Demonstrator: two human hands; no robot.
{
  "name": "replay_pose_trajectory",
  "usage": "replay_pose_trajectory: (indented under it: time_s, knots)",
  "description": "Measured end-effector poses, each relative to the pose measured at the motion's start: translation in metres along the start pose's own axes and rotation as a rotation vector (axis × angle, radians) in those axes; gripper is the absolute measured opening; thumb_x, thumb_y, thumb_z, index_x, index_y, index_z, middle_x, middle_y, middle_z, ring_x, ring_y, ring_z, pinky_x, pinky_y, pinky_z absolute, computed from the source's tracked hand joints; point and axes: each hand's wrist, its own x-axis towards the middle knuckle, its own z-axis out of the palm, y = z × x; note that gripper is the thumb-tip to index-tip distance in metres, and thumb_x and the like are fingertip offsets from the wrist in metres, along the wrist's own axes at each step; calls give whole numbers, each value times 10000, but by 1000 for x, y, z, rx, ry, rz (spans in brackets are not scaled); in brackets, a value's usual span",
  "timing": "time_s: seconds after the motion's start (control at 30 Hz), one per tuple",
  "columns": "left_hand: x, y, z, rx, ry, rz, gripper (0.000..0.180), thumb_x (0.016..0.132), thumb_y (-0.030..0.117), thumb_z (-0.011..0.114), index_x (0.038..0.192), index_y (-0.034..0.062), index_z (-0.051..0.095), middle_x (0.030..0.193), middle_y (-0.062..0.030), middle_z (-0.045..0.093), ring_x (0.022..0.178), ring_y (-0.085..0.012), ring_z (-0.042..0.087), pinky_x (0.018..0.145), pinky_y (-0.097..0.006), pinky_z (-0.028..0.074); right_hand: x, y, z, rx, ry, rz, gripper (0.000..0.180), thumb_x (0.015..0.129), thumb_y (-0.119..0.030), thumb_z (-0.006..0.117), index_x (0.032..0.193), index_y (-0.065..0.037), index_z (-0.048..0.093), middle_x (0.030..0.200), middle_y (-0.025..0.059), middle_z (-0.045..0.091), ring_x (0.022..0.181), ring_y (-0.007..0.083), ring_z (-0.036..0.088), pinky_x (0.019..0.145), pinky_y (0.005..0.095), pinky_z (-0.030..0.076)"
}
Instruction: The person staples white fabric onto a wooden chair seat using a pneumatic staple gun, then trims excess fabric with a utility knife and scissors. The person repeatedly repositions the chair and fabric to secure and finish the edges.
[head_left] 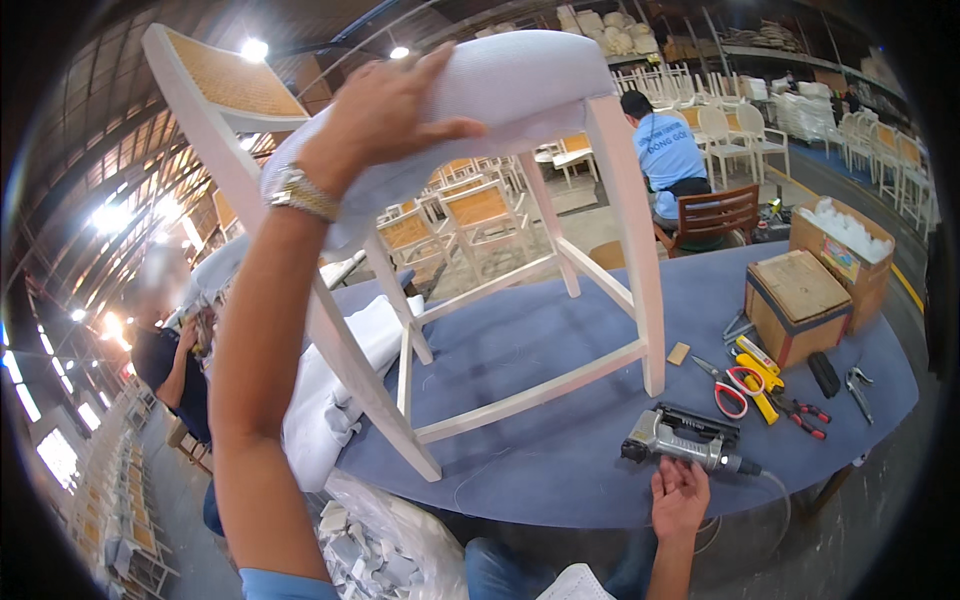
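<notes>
A pale wooden chair with a cane back and a seat covered in whitish fabric stands on the blue-grey covered table. My left hand lies over the seat's near left part, fingers spread, a metal watch on its wrist. Palm up at the table's near edge, my right hand has its fingertips against the handle of a grey pneumatic staple gun. Those fingers are loosely extended and not wrapped round it. The gun lies on its side, a clear hose running from its end.
Right of the chair lie red-handled scissors, a yellow utility knife, pliers and two cardboard boxes. White fabric drapes the table's left. A plastic bag of scraps sits below. Two people work nearby.
</notes>
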Motion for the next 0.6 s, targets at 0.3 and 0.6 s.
replay_pose_trajectory:
  time_s: [0.3, 0.6]
  knots:
    - [25, 56, 37, 119, 205, 55, 1039, 740, 450, 863, 1589, 214, 313, 1488, -221, 469, 1355, -390, 485, 1106, -512, 395, 23, -4, 14, -115, 103, -217, 267, 953, -257, 710, 1161, -148, 584, 967, 14, 627, 668, 110, 545, 590, 276, 452]
    - [-5, 21, 6, -38, 282, 192, 921, 824, 528, 776, 1543, 98, 392, 1583, -230, 385, 1414, -393, 448, 1169, -466, 372, 11, -30, 29, -818, 137, -876, 461, 980, -113, 654, 1369, 62, 479, 1235, 142, 601, 1129, 221, 568, 1017, 366, 446]
